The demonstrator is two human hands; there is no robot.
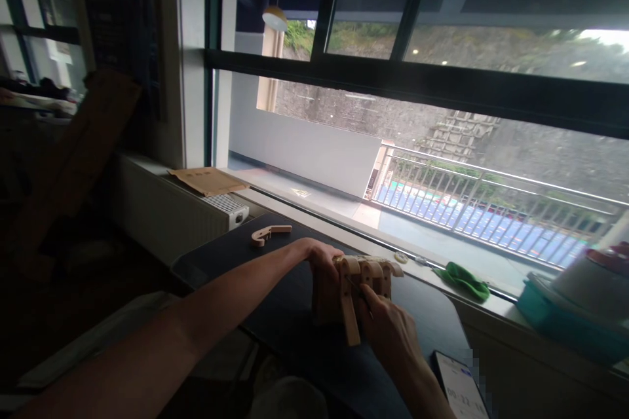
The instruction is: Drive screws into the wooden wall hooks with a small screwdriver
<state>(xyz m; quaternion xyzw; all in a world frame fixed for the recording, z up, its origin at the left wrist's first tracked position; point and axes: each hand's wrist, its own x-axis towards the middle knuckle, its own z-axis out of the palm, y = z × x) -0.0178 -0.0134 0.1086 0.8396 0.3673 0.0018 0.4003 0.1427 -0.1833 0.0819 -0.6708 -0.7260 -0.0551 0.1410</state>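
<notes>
A light wooden assembly (350,314) with several curved, hooked pieces stands on the dark table. My left hand (325,259) is closed around its upper left side, the fingers partly hidden behind it. Fingers pinched, my right hand (388,324) reaches in from the lower right with a thin dark tool (352,284) pointed at a hole in one curved piece; the tool's kind cannot be made out. Apart from the assembly, a loose curved wooden piece (270,233) with small pegs lies near the table's back left edge.
The dark table (216,258) meets a window sill holding a green cloth-like item (462,280), a roll of tape (400,256) and a teal box (550,314). A phone (459,383) lies at front right. Cardboard (209,180) rests on a radiator (167,203) at left.
</notes>
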